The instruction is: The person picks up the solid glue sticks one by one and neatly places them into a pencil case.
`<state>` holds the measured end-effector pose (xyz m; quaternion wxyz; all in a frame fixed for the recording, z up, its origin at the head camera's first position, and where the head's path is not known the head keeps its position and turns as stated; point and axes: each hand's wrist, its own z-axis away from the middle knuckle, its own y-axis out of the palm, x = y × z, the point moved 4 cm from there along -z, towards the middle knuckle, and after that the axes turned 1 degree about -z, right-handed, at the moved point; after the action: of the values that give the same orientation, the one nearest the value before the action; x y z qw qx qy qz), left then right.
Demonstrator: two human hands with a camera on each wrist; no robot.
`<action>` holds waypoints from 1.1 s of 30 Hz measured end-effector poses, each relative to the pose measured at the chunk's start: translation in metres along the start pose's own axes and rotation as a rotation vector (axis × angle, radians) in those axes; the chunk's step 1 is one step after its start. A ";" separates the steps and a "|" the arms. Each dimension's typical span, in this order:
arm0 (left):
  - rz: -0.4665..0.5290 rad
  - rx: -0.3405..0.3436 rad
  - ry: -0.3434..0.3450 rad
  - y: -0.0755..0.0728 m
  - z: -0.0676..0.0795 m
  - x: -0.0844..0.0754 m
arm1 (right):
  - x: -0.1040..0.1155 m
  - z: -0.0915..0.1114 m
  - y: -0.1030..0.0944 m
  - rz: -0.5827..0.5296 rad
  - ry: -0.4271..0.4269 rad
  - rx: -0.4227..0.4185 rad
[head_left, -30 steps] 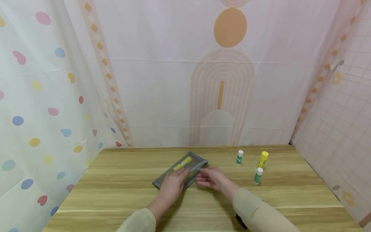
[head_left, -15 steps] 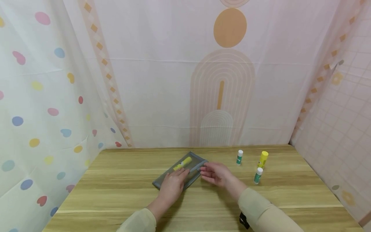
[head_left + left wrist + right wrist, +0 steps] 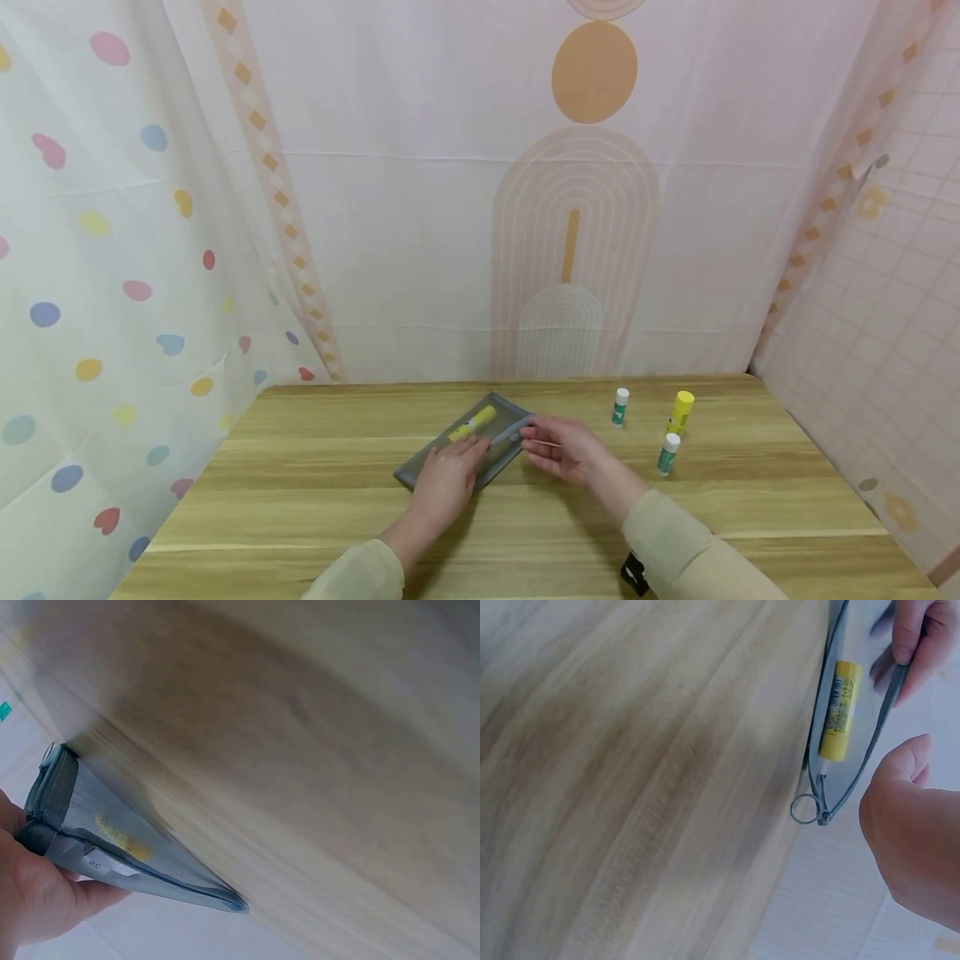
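Observation:
A grey mesh zip pouch [image 3: 500, 450] lies slanted on the table, with a yellow glue stick [image 3: 472, 424] inside it. Its zip edges stand apart in the right wrist view, and a zip ring [image 3: 805, 808] hangs free at the end. My left hand [image 3: 444, 483] grips the pouch's near side; the left wrist view shows the thumb along the mesh [image 3: 112, 817]. At the pouch's right corner my right hand [image 3: 566, 452] hovers with loosely bent fingers. The right wrist view shows it beside the zip edge, with nothing visible in its grasp.
Right of the pouch stand two small green glue sticks with white caps, the back one [image 3: 620, 408] and the front one [image 3: 668, 455]. A larger yellow glue stick [image 3: 680, 413] is beside them. Patterned curtains [image 3: 420, 250] border the wooden table [image 3: 315, 467].
My right hand has shifted a little right and up along the pouch's end. The pouch's right corner has drawn in slightly. My left hand has stayed in place.

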<state>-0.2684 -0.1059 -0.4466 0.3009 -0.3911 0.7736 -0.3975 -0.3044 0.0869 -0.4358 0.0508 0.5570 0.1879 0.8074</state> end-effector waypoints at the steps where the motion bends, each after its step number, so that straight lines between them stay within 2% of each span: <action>1: 0.001 0.001 -0.001 0.000 0.000 0.000 | 0.001 0.001 0.000 0.003 -0.004 0.006; 12: 0.001 -0.018 0.002 -0.003 0.001 0.000 | 0.011 0.008 -0.005 0.041 -0.065 0.118; 17: -0.002 -0.009 -0.005 -0.003 0.000 0.000 | 0.014 0.010 -0.007 0.103 -0.109 0.149; 24: 0.006 -0.016 -0.002 -0.003 0.000 0.000 | 0.022 0.017 -0.009 0.331 -0.256 0.176; 33: 0.005 -0.006 -0.004 -0.002 0.000 0.001 | 0.035 0.030 -0.008 0.618 -0.484 0.080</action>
<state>-0.2679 -0.1076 -0.4453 0.3021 -0.3908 0.7752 -0.3938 -0.2908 0.1121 -0.3988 -0.1733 0.7632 0.0252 0.6220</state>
